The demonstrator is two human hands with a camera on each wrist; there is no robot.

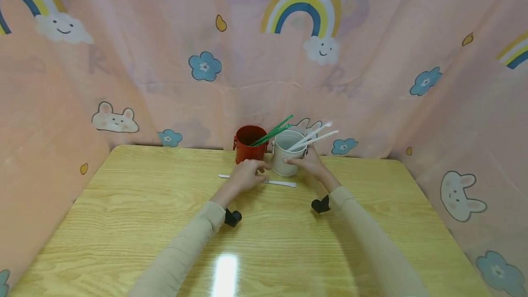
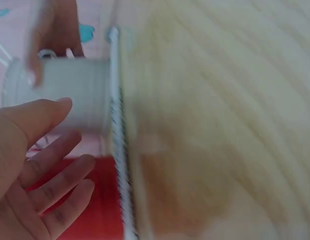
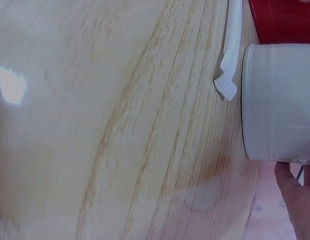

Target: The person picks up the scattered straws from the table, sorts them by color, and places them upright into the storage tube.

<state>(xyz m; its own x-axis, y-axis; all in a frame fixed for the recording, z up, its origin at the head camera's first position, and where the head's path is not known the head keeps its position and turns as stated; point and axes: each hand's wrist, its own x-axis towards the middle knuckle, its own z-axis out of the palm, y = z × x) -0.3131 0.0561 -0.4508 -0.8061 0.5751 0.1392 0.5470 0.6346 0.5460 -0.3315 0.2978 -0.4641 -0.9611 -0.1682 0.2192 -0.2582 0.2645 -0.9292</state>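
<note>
My right hand (image 1: 310, 163) grips a small white metal pail (image 1: 283, 165) at its right side, thumb across the front. White wrapped straws (image 1: 315, 138) lean out of that pail to the right. Left of it stands a red pail (image 1: 250, 151), with several green straws (image 1: 274, 134) sticking out. In front of the red pail is my left hand (image 1: 245, 175), its fingers loosely bent and holding nothing; in the left wrist view the palm (image 2: 15, 190) overlaps the red pail. One white paper-wrapped straw (image 1: 281, 183) lies on the table, partly hidden behind the left hand.
The wooden table (image 1: 165, 233) carries both pails near its back edge. A pink patterned curtain (image 1: 247, 100) hangs right behind them and continues along both sides. Black wrist camera mounts (image 1: 233, 218) jut inward from the sleeves.
</note>
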